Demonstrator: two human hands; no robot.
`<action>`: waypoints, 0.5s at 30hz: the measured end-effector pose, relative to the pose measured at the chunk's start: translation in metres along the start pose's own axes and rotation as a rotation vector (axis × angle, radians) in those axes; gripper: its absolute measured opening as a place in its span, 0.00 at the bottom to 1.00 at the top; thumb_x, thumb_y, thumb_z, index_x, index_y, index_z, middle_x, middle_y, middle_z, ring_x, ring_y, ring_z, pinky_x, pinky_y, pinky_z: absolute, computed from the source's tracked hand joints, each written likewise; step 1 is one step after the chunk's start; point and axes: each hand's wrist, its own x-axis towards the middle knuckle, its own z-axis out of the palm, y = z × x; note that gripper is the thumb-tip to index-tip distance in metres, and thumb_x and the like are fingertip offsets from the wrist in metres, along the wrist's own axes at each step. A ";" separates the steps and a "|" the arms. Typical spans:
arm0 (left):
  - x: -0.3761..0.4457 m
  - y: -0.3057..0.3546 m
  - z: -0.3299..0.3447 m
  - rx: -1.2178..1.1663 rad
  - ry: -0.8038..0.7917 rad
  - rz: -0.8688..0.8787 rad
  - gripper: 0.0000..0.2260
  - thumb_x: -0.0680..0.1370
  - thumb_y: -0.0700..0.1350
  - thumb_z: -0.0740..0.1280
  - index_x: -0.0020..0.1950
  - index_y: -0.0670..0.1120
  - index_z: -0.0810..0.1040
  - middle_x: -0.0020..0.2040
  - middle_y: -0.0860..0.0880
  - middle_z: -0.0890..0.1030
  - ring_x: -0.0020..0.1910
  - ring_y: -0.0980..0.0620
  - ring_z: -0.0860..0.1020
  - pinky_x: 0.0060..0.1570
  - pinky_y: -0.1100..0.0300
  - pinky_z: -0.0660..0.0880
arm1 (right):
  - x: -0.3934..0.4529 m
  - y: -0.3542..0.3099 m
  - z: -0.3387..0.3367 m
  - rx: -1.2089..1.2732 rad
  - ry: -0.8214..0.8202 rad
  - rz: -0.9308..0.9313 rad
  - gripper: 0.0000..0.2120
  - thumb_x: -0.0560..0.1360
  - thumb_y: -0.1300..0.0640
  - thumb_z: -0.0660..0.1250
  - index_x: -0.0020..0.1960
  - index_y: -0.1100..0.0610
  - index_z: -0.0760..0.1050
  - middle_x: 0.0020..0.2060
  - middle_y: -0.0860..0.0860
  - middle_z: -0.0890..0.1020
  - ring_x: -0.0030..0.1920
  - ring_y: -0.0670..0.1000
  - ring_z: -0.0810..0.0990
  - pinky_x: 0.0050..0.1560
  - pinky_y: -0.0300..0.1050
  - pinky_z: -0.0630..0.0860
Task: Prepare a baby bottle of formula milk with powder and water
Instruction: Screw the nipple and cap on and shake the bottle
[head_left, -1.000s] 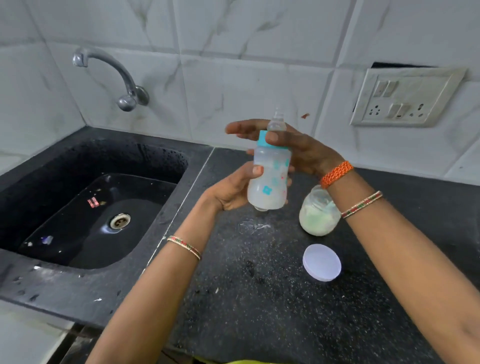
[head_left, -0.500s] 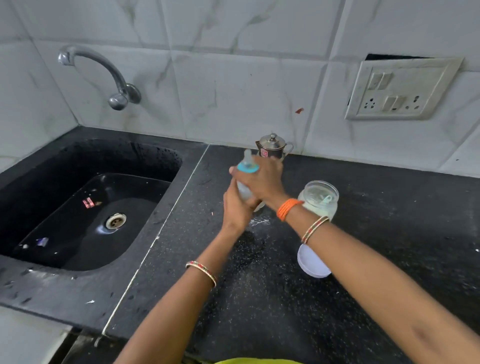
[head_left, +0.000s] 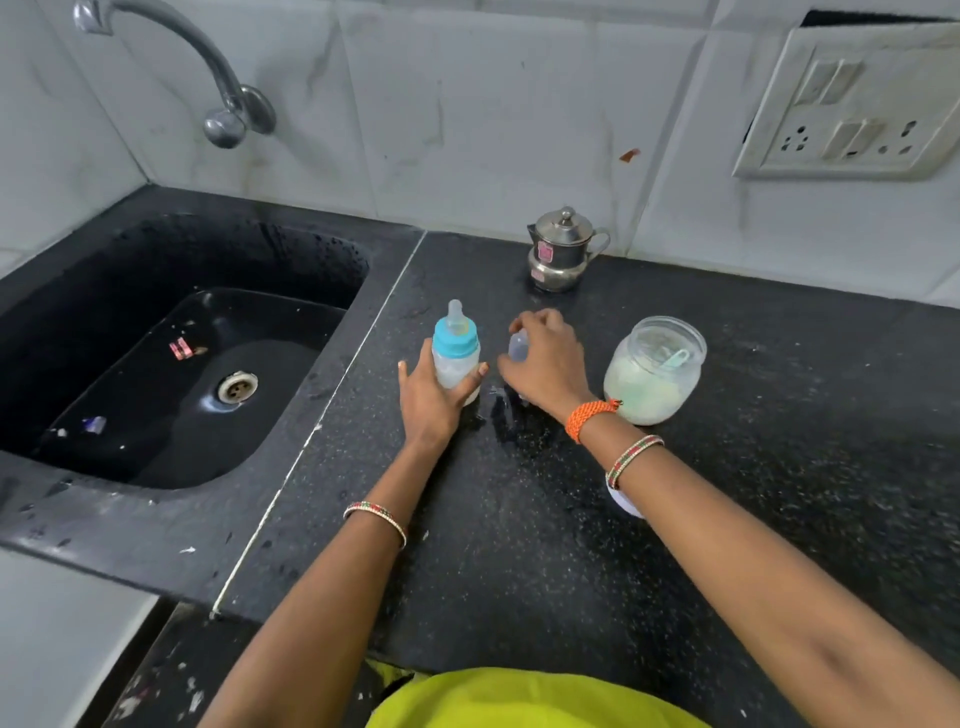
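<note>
A small baby bottle (head_left: 457, 358) with a blue collar and clear teat stands upright on the black counter (head_left: 519, 519), milky liquid inside. My left hand (head_left: 434, 402) holds its lower body from the near side. Just right of it, my right hand (head_left: 545, 364) curls over a small clear cap (head_left: 518, 347) on the counter. An open glass jar (head_left: 652, 371) of pale powder with a light blue scoop inside stands to the right of that hand. A small steel pot (head_left: 563, 252) with a lid sits at the back by the wall.
A black sink (head_left: 171, 364) with a drain lies to the left, a tap (head_left: 218, 78) above it. The jar's white lid (head_left: 623, 501) peeks out from under my right forearm. A switch and socket plate (head_left: 852, 104) hangs on the tiled wall.
The bottle came down from mid-air and now stands on the counter. My right hand left the bottle's top and moved right onto the clear cap.
</note>
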 end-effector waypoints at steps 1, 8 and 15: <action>-0.001 -0.001 0.000 0.002 0.007 -0.005 0.25 0.72 0.53 0.71 0.65 0.45 0.69 0.59 0.49 0.77 0.65 0.45 0.69 0.74 0.45 0.53 | -0.003 0.004 0.004 -0.028 -0.030 -0.041 0.14 0.71 0.56 0.68 0.56 0.55 0.73 0.56 0.55 0.73 0.56 0.58 0.73 0.54 0.52 0.74; 0.001 -0.009 0.004 -0.001 0.047 0.044 0.26 0.72 0.53 0.71 0.66 0.46 0.68 0.61 0.49 0.77 0.58 0.57 0.69 0.75 0.46 0.51 | -0.001 -0.031 -0.023 0.380 0.436 -0.189 0.16 0.71 0.57 0.70 0.56 0.59 0.71 0.51 0.54 0.78 0.51 0.52 0.76 0.52 0.48 0.75; 0.001 -0.009 0.003 -0.019 -0.010 0.068 0.23 0.71 0.50 0.72 0.64 0.46 0.69 0.49 0.58 0.76 0.54 0.49 0.78 0.74 0.47 0.53 | -0.008 -0.064 -0.017 0.315 0.270 -0.485 0.13 0.66 0.57 0.70 0.49 0.59 0.76 0.47 0.52 0.78 0.47 0.51 0.77 0.51 0.52 0.75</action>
